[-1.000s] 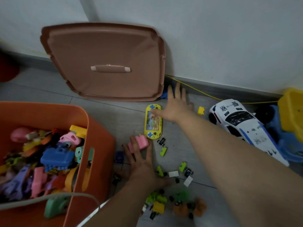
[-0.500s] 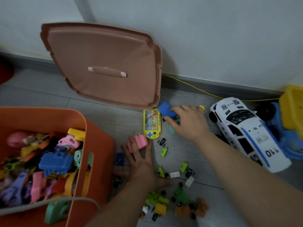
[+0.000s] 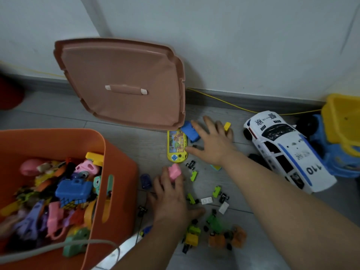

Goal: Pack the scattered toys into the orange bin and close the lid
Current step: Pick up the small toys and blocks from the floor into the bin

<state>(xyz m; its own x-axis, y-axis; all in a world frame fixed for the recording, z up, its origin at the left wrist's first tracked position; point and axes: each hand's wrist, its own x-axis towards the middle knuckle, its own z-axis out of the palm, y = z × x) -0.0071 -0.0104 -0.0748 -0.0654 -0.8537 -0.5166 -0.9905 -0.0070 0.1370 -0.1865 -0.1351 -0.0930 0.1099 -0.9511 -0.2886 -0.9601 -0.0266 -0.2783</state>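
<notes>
Since a moment ago the right hand [image 3: 211, 146] has spread its fingers [image 3: 208, 121], blue plastic block [image 3: 190, 131] just left; left hand [image 3: 171, 203] pinches pink block [image 3: 174, 171].

One orange bin [image 3: 120, 172], one lid [image 3: 124, 82], one police car [image 3: 282, 149], two hands [image 3: 171, 199].

The orange bin [image 3: 116, 172] runs off the left and near edges. We lose the yellow and blue truck [image 3: 339, 137] at the right edge. Our right hand [image 3: 212, 145] blurs, partly covering a teal piece [image 3: 216, 168].
</notes>
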